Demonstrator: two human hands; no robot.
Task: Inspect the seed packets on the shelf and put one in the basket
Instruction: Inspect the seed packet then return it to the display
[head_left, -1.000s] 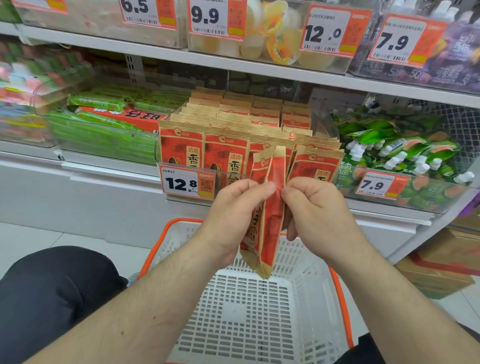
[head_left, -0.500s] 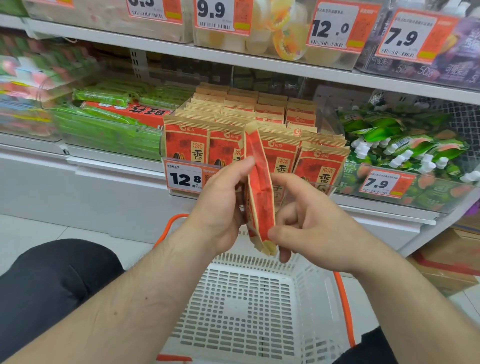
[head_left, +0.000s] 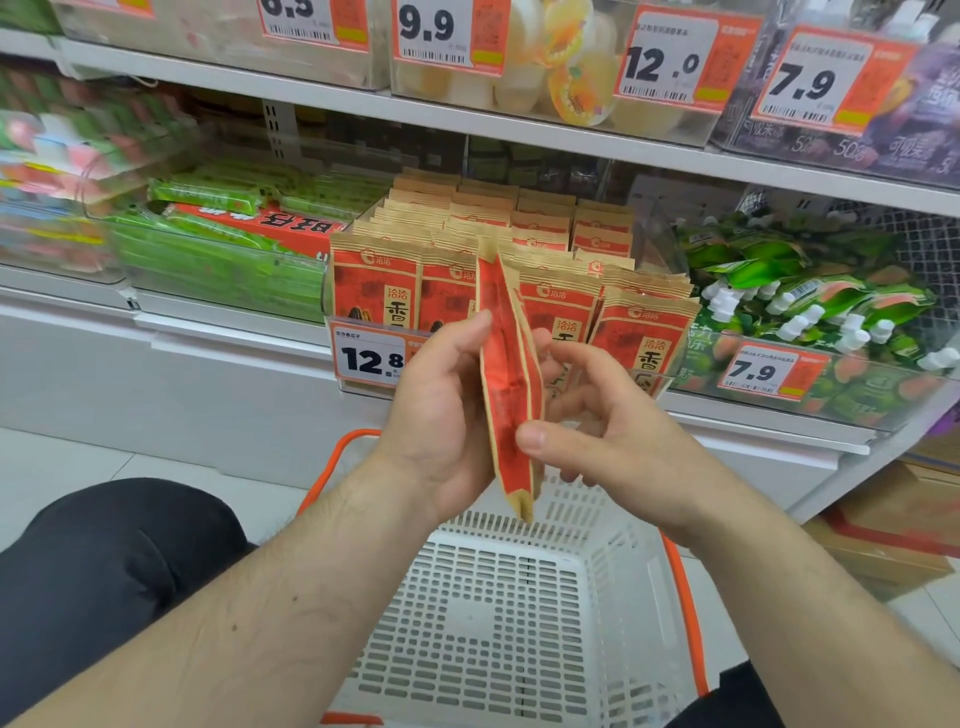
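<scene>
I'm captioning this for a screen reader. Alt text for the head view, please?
Both hands, left hand and right hand, hold red seed packets edge-on above a white basket, before a shelf bin of matching packets priced 12.8.

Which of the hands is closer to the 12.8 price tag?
Left. The left hand overlaps the 12.8 price tag at its right edge; the right hand is farther right, beyond the held seed packet.

Held packet (head_left: 511, 395) between both hands, above basket (head_left: 498, 597), before shelf packets (head_left: 519, 244).
</scene>
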